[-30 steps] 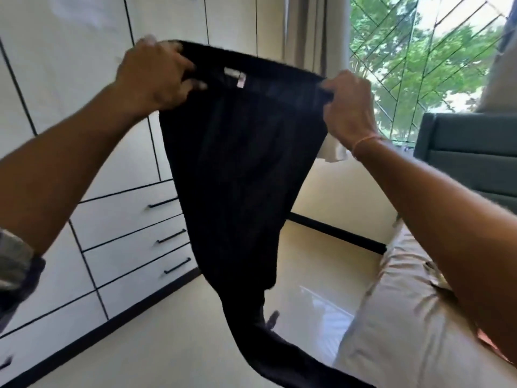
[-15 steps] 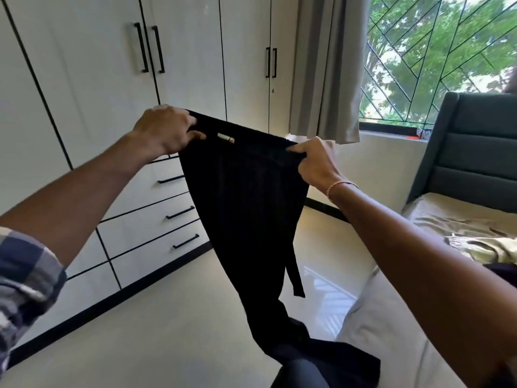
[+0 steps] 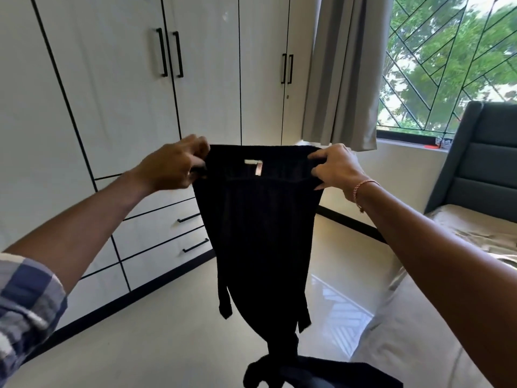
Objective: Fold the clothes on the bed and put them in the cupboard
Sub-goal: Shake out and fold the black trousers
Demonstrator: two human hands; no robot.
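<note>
Black trousers [image 3: 260, 233] are held up in the air, not on the bed [image 3: 419, 345]. The waistband runs level between the two hands, and a pale label [image 3: 256, 166] shows just below its top edge. The long axis is vertical: the legs hang straight down from the waistband and bunch in a dark heap at the bottom of the view. I cannot tell what that heap rests on.

The left hand [image 3: 173, 166] has its fingers curled, pinching the left corner of the waistband. The right hand [image 3: 335, 169] pinches the right corner between thumb and fingers. Both are at the same height, arms stretched forward, with the cloth taut between them.

Key relation: the bed lies to the right, its near edge just beside the right forearm, so the right arm is the nearer one to a laying surface. The cupboard [image 3: 112, 93] stands ahead and left, well apart from the garment, doors shut, with drawers [image 3: 167, 236] below.

Judgement: the fold has not begun and the garment is only spread out. The likely next step is bringing the two waistband corners together to lay leg on leg, or swinging right to lay it flat on the bed. The risk is the hanging legs twisting or dragging.
</note>
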